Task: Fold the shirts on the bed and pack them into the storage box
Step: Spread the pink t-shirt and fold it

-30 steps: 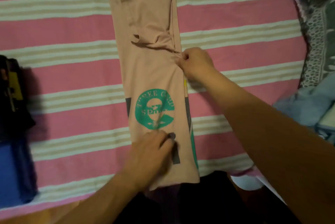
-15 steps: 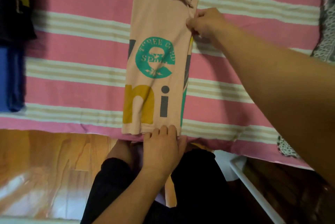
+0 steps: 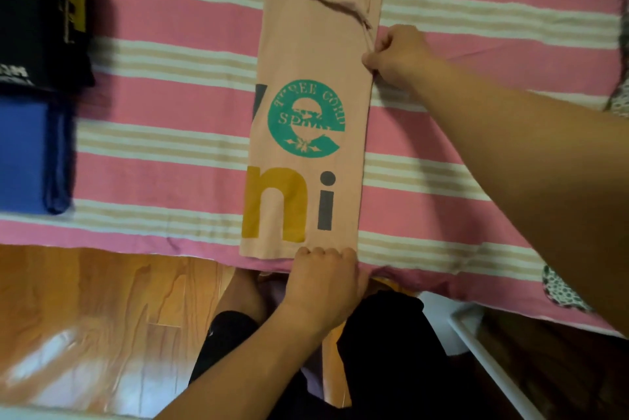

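A peach shirt [image 3: 306,62] with a green round print and yellow and grey letters lies folded into a long narrow strip on the pink striped bed [image 3: 170,79]. Its sleeve is bunched near the top. My right hand [image 3: 398,55] pinches the strip's right edge about halfway up. My left hand [image 3: 323,276] grips the bottom hem at the bed's near edge, fingers curled over the cloth.
A folded black shirt [image 3: 37,18] and a folded blue shirt [image 3: 30,154] lie at the bed's left. A white box rim [image 3: 483,351] shows at the lower right on the wooden floor [image 3: 85,317]. My dark-clad legs stand against the bed.
My left hand slid from the printed area down to the bottom hem and took hold of it, uncovering the letters. The view tilted down toward the floor. My right hand keeps its pinch.
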{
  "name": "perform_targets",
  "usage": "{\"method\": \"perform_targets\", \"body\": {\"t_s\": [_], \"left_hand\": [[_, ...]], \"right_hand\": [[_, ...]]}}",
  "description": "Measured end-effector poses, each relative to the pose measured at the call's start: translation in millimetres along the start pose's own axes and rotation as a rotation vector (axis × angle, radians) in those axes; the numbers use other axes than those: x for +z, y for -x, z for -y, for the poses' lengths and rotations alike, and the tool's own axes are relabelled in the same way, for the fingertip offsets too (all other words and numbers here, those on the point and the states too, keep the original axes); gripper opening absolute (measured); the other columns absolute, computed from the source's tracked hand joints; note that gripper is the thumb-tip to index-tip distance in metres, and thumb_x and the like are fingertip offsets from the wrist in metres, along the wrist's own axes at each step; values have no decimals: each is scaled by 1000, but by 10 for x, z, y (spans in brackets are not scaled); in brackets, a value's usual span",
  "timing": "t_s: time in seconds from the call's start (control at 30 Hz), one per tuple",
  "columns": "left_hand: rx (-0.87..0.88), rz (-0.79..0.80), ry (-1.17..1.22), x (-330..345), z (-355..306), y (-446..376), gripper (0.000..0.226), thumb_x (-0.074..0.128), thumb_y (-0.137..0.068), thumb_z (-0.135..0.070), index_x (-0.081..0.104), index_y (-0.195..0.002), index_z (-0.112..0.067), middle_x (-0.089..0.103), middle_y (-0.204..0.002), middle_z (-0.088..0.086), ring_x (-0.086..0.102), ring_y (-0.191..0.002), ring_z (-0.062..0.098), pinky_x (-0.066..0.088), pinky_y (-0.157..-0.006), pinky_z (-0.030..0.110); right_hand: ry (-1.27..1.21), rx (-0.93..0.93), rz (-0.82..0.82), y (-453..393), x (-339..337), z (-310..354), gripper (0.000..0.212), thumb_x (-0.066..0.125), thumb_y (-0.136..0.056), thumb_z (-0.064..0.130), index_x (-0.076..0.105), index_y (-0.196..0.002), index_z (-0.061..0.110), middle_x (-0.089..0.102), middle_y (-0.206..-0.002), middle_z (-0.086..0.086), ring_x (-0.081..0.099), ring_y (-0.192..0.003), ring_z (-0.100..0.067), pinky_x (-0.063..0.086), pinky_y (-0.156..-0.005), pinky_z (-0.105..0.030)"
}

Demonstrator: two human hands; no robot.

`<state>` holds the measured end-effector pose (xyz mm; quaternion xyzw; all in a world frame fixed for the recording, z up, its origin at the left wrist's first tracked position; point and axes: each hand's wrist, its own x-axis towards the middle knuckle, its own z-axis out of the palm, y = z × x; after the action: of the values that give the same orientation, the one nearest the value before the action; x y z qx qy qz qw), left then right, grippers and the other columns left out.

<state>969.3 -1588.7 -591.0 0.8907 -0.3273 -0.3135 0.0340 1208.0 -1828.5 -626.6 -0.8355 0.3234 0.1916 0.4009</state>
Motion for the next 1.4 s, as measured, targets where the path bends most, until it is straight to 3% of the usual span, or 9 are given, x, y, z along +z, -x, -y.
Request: {"method": "perform_targets", "body": {"t_s": [0.2,0.47,0.57,0.67,0.77,0.9,1.07,1.23,1.4], "left_hand": [[219,-153,-182,-165,943,148,22,61,-86,-32,55,-101,-17,57,-102,9,51,-97,33,41,-84,45],[331,708,124,-994,1374,-313,22,55,-99,-37,60,-115,-23,63,-115,-1,63,-97,27,52,-83,36],[109,418,499,-1636,1490,-1063,10,56,-101,-36,64,-103,-30,68,-106,-7,63,-92,14,51,-82,29],[-184,-124,636,-2173,1728,-2043,23,59,-99,-35,63,-119,-23,67,-109,-2,64,-98,20,48,-81,31],[-366,-385,699,-2604,2027,-3004,45,58,-99,-36,55,-136,-11,66,-123,8,62,-113,29,43,-87,32],[-404,-422,766,-3006,2307,-4059,45,68,-93,-42,67,-114,-2,69,-98,9,68,-94,31,49,-74,33],[-413,-137,1337,-3236,2405,-4579,9,77,-88,-22,73,-90,-14,70,-74,-1,68,-61,15,59,-62,30],[-153,-236,1403,-3336,2462,-3804,15,69,-91,-10,71,-99,-22,67,-83,-7,57,-79,10,44,-75,29],[-101,-188,1208,-2850,2237,-2431,19,67,-88,4,75,-94,-13,73,-82,-3,63,-76,7,49,-68,15]], "right_hand": [[225,-97,-3,541,86,-324,32,77,-82,36,52,-97,22,55,-95,3,52,-86,-19,37,-72,-30],[196,-32,20,638,-89,-275,18,68,-92,21,56,-105,19,58,-99,-1,57,-89,-22,40,-75,-29],[209,-71,-97,262,-315,65,27,60,-95,18,58,-122,14,59,-115,-7,56,-95,-22,46,-83,-33],[206,-131,-184,-245,-430,464,41,58,-95,21,52,-135,15,50,-133,-11,56,-111,-27,46,-95,-38],[132,-107,-244,-888,-476,771,55,56,-93,20,41,-146,12,47,-138,-15,53,-121,-33,44,-100,-38],[-181,120,-348,-1796,-692,1043,60,65,-87,28,47,-141,7,60,-130,-11,61,-115,-31,49,-84,-30],[-539,162,-158,-2288,-854,1272,14,72,-82,6,69,-96,9,73,-86,-8,70,-68,-21,60,-62,-36],[-621,-173,-147,-1563,-1118,1209,33,64,-76,-13,71,-75,19,70,-77,-1,67,-75,-15,59,-76,-36],[-317,-199,-92,-230,-750,605,39,78,-74,-10,72,-79,28,60,-97,-2,61,-79,-4,45,-75,-11]]}}
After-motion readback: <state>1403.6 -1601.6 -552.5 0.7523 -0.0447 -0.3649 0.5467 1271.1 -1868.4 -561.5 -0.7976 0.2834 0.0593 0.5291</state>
